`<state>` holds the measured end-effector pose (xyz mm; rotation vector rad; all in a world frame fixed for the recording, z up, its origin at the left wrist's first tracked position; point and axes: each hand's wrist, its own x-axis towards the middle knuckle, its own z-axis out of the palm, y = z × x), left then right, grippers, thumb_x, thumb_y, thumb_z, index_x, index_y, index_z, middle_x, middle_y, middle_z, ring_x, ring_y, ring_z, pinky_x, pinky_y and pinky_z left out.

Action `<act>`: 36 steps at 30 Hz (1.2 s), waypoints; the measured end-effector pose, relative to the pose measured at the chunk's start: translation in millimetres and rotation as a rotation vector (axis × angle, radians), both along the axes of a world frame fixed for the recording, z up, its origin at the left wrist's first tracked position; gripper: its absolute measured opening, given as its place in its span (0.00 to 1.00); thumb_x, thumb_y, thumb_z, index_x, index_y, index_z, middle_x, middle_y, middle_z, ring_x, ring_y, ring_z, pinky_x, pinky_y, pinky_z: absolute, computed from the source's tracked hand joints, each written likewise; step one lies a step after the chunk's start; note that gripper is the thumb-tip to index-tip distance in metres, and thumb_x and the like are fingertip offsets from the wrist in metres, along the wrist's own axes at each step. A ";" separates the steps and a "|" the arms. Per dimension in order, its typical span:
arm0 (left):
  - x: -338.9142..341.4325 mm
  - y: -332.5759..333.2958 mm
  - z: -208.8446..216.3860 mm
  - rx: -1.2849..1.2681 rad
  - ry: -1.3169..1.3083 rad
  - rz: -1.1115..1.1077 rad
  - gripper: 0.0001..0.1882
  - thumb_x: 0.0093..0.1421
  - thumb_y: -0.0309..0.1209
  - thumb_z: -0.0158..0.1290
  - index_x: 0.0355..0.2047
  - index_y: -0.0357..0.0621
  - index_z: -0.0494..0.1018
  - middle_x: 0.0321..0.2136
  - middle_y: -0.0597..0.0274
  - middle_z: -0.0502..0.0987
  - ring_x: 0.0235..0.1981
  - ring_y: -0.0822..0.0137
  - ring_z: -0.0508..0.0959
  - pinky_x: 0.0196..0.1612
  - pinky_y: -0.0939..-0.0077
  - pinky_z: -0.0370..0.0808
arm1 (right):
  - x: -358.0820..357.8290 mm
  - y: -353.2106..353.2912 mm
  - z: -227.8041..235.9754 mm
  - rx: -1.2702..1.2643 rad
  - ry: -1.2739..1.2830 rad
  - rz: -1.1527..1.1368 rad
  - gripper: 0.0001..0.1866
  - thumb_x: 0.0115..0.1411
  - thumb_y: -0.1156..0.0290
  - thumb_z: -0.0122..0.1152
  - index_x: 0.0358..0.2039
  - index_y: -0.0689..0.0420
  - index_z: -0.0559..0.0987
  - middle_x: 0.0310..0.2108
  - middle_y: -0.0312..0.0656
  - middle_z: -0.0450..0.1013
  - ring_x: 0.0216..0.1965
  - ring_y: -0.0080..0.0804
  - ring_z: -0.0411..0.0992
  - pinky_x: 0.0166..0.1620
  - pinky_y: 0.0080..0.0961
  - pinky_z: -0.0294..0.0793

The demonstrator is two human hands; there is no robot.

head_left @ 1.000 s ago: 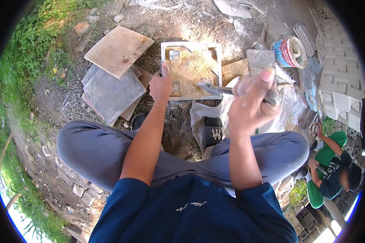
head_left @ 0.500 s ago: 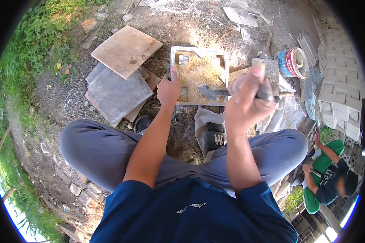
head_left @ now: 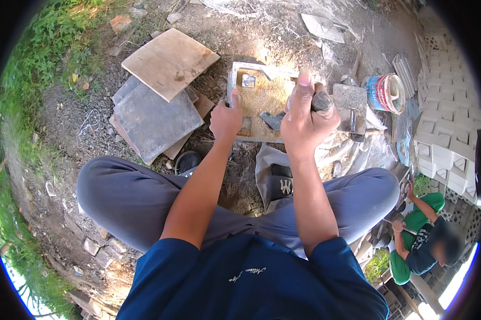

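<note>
A pale rectangular mould frame point(head_left: 254, 66) lies on the ground in front of my feet, filled with tan sandy mix point(head_left: 270, 96). Small square inserts show along its left side. My left hand point(head_left: 226, 121) is closed round the frame's left wall, thumb lying along the top edge. Over the frame's right side, my right hand point(head_left: 309, 121) wraps the handle of a trowel, its thumb pointing away from me. The trowel's dark blade point(head_left: 271, 120) rests at the mix near the frame's near edge. My right hand hides much of the frame's right side.
A wide flat trowel point(head_left: 349, 101) lies right of the frame, near a blue, white and red bucket point(head_left: 382, 94). Boards point(head_left: 158, 120) are stacked at left. Pale blocks point(head_left: 448, 117) stand far right; another person point(head_left: 427, 229) sits at lower right holding a tool.
My right hand has moved left over the frame, tilting the trowel handle more upright. The left hand keeps its grip on the frame wall. The view has shifted slightly.
</note>
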<state>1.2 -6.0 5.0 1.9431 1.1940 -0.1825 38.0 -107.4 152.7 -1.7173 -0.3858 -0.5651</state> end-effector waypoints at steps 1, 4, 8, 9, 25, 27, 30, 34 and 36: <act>-3.8 4.2 -4.1 -0.008 0.016 0.002 0.44 0.65 0.68 0.36 0.49 0.37 0.78 0.44 0.39 0.80 0.49 0.41 0.79 0.52 0.47 0.74 | -1.9 2.1 1.9 0.007 0.002 0.015 0.23 0.71 0.68 0.57 0.16 0.53 0.68 0.11 0.27 0.60 0.12 0.12 0.55 0.15 0.20 0.50; -4.2 13.6 -7.1 -0.020 0.028 0.000 0.44 0.65 0.69 0.35 0.50 0.38 0.78 0.45 0.40 0.80 0.50 0.41 0.79 0.53 0.47 0.74 | -19.7 0.5 39.6 0.229 0.161 0.103 0.21 0.71 0.69 0.56 0.18 0.55 0.72 0.12 0.28 0.61 0.13 0.12 0.56 0.15 0.19 0.51; -3.6 8.7 -10.8 -0.021 0.018 0.000 0.44 0.64 0.69 0.35 0.52 0.40 0.78 0.46 0.40 0.80 0.51 0.40 0.78 0.53 0.47 0.73 | -7.2 10.3 2.6 0.047 0.068 0.032 0.23 0.70 0.72 0.58 0.14 0.55 0.70 0.10 0.29 0.64 0.12 0.11 0.56 0.15 0.18 0.49; 0.8 7.6 -11.2 -0.022 0.009 0.001 0.44 0.64 0.69 0.35 0.52 0.40 0.78 0.46 0.40 0.80 0.51 0.40 0.78 0.53 0.47 0.73 | -3.1 5.5 -0.2 0.046 0.059 0.033 0.23 0.70 0.72 0.58 0.14 0.55 0.70 0.10 0.29 0.64 0.12 0.11 0.56 0.15 0.18 0.49; -1.4 8.3 -4.2 -0.076 0.031 -0.046 0.45 0.64 0.70 0.35 0.53 0.39 0.77 0.48 0.41 0.79 0.53 0.41 0.77 0.55 0.48 0.72 | -21.5 -3.3 5.7 -0.006 0.152 0.179 0.25 0.68 0.73 0.61 0.14 0.55 0.62 0.13 0.27 0.57 0.17 0.11 0.50 0.19 0.19 0.47; -7.2 5.6 -13.3 0.019 -0.031 -0.001 0.43 0.65 0.67 0.36 0.50 0.35 0.77 0.44 0.40 0.80 0.49 0.41 0.79 0.53 0.46 0.74 | -20.3 3.8 3.7 0.006 0.098 0.176 0.26 0.68 0.71 0.61 0.14 0.55 0.61 0.13 0.26 0.55 0.18 0.12 0.49 0.19 0.20 0.46; -8.9 9.7 -17.0 0.013 -0.002 0.009 0.43 0.65 0.67 0.36 0.48 0.35 0.77 0.44 0.39 0.80 0.48 0.41 0.80 0.52 0.45 0.74 | -23.5 -5.5 10.0 0.184 0.308 0.228 0.26 0.67 0.72 0.62 0.14 0.54 0.61 0.14 0.26 0.59 0.18 0.11 0.52 0.19 0.20 0.49; -7.1 7.6 -9.9 -0.017 -0.006 -0.014 0.43 0.65 0.67 0.36 0.47 0.35 0.77 0.44 0.38 0.80 0.49 0.40 0.79 0.51 0.45 0.75 | -30.4 -19.2 44.9 0.298 0.183 0.335 0.24 0.67 0.75 0.60 0.16 0.55 0.61 0.14 0.29 0.59 0.17 0.13 0.54 0.19 0.19 0.49; -10.4 10.7 -10.9 0.004 -0.026 -0.008 0.43 0.65 0.67 0.36 0.47 0.36 0.77 0.44 0.37 0.80 0.48 0.39 0.79 0.51 0.45 0.75 | -34.9 -20.4 60.3 0.420 0.187 0.431 0.22 0.67 0.77 0.59 0.17 0.56 0.61 0.14 0.30 0.59 0.16 0.14 0.54 0.19 0.19 0.50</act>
